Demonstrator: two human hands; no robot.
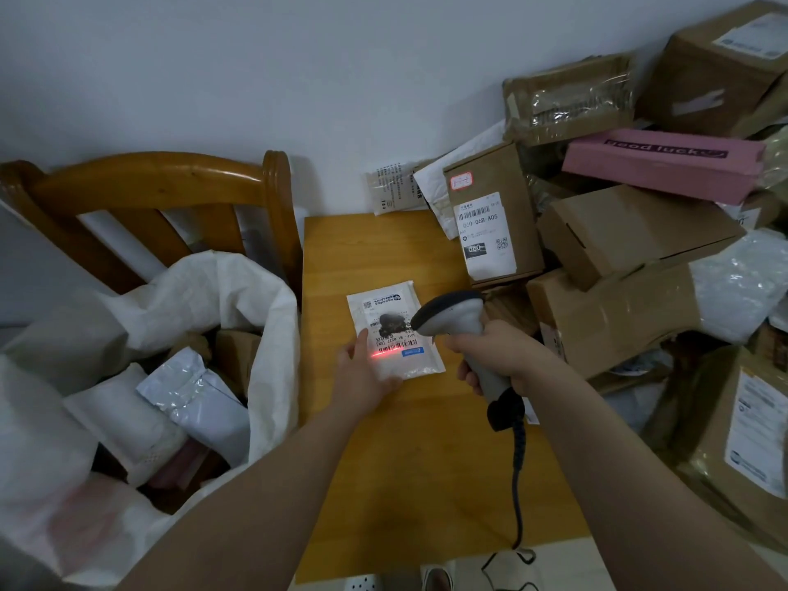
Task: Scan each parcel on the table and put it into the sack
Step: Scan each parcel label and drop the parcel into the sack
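dim, flat light, soft shadows. a red scan line (386,352) glows on the parcel (394,330) left of the gripped scanner (452,317). tape (567,100) on boxes (631,232) beyond glints. edges bow and blur.

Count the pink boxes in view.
1: the pink "good luck" box lies atop the parcel pile at the right. A pinkish item deep in the sack may be another, mostly hidden.

One wide-angle view, worn on the person's head, looks forward and steeply down, close above the table (426,462). The table's near edge lies at the bottom of the frame, and its far edge meets the wall (256,78) higher up.
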